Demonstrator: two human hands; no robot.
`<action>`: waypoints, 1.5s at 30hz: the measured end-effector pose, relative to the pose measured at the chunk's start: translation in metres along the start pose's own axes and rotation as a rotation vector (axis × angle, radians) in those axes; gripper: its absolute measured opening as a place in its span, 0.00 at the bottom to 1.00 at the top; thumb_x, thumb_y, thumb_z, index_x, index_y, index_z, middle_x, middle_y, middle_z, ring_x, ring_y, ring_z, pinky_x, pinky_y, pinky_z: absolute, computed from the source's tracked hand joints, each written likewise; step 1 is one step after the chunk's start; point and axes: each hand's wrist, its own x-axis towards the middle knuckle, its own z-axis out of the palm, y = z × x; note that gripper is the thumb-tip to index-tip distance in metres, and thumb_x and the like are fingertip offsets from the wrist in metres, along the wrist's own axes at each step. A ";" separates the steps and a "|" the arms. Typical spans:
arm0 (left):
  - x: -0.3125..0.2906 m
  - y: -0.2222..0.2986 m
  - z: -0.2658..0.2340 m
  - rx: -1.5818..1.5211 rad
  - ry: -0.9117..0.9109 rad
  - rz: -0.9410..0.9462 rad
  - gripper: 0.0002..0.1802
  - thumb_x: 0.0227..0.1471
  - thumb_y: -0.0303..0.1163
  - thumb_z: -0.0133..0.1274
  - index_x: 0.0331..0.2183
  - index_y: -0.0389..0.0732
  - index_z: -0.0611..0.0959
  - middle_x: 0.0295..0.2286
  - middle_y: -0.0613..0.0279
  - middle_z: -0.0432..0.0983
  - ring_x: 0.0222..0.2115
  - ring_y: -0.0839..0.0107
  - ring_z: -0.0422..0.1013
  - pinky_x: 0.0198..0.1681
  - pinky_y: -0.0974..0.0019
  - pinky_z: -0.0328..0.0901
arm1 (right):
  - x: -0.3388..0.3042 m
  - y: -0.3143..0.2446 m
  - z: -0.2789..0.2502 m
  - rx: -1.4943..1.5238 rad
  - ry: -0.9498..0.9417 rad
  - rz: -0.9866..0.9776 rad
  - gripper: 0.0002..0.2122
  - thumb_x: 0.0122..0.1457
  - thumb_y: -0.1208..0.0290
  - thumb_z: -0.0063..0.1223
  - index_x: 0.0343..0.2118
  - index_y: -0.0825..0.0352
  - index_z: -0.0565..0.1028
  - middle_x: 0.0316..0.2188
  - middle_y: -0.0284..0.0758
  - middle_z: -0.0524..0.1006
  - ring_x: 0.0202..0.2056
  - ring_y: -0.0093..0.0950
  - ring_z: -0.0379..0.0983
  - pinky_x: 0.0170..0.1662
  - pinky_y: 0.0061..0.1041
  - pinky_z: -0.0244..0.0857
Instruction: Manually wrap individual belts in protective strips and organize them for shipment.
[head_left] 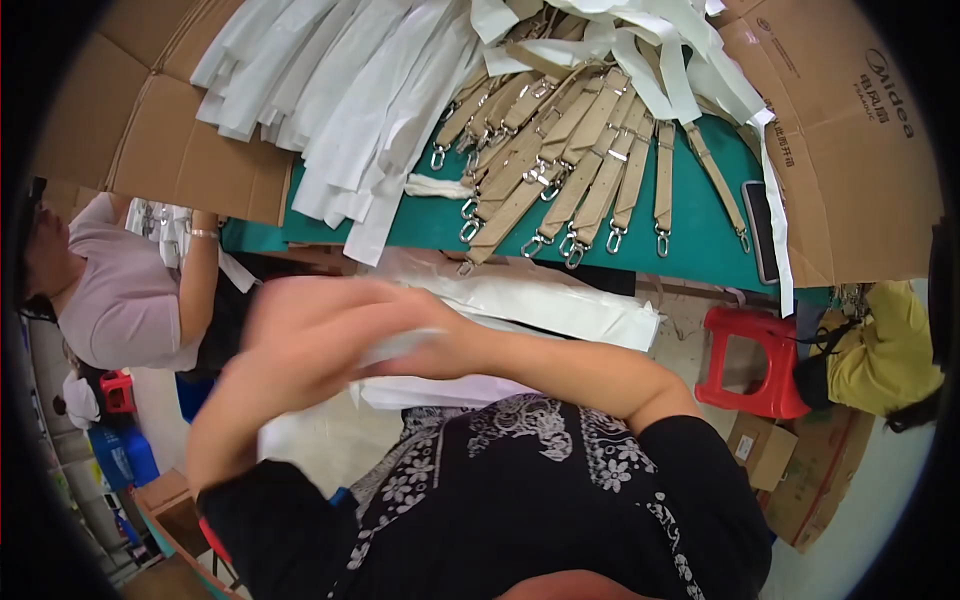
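My left hand [300, 335] and my right hand [440, 335] overlap in front of my chest, short of the table's near edge. Motion smears the left one, and the right one's fingers are largely hidden behind it. A small whitish patch [402, 346] shows between the two, its kind unclear. Beyond them, tan bag straps [590, 165] with silver swivel clasps and buckles lie fanned out, clasps toward me. To their left hang long white strips [350, 110] of thin wrapping, overlapping the table edge.
The table has a green cover [715, 245]. A phone [762, 232] lies at its right. Cardboard panels [850, 150] flank both sides. White bundles [540, 300] sit below the edge. A red stool [752, 365] stands right. A person [135, 285] works left; another in yellow [885, 350] is right.
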 end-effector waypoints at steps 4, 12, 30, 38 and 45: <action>0.008 -0.069 0.072 -0.278 0.163 -0.413 0.12 0.41 0.26 0.52 0.33 0.39 0.78 0.22 0.60 0.68 0.20 0.64 0.66 0.24 0.68 0.61 | -0.062 0.015 -0.020 -0.119 0.181 0.275 0.15 0.48 0.72 0.56 0.39 0.68 0.69 0.32 0.34 0.73 0.35 0.26 0.70 0.38 0.25 0.65; 0.008 -0.159 0.124 0.572 0.144 -0.102 0.09 0.35 0.29 0.56 0.25 0.40 0.77 0.21 0.63 0.65 0.23 0.65 0.65 0.24 0.65 0.61 | -0.120 0.016 -0.065 0.219 0.461 0.639 0.10 0.51 0.72 0.54 0.35 0.69 0.69 0.27 0.31 0.72 0.26 0.18 0.69 0.28 0.17 0.65; 0.028 -0.062 0.152 -1.319 -0.106 -0.779 0.06 0.46 0.25 0.52 0.26 0.32 0.80 0.25 0.66 0.72 0.26 0.81 0.66 0.30 0.77 0.60 | -0.059 -0.054 -0.206 -1.031 0.495 0.729 0.11 0.50 0.62 0.51 0.27 0.67 0.77 0.20 0.39 0.75 0.22 0.30 0.72 0.27 0.25 0.64; 0.043 -0.049 0.168 -1.243 -0.042 -0.704 0.02 0.41 0.22 0.57 0.22 0.33 0.80 0.22 0.68 0.71 0.23 0.83 0.64 0.25 0.79 0.58 | 0.016 -0.014 -0.275 -1.484 0.635 0.918 0.24 0.42 0.47 0.52 0.21 0.71 0.75 0.17 0.42 0.73 0.21 0.34 0.72 0.27 0.32 0.63; 0.031 -0.049 0.175 -1.509 0.174 -0.719 0.09 0.45 0.23 0.53 0.33 0.33 0.78 0.25 0.68 0.73 0.26 0.83 0.68 0.30 0.79 0.62 | 0.001 -0.043 -0.261 0.422 1.034 0.588 0.10 0.53 0.66 0.47 0.33 0.67 0.67 0.20 0.29 0.70 0.20 0.20 0.66 0.24 0.19 0.64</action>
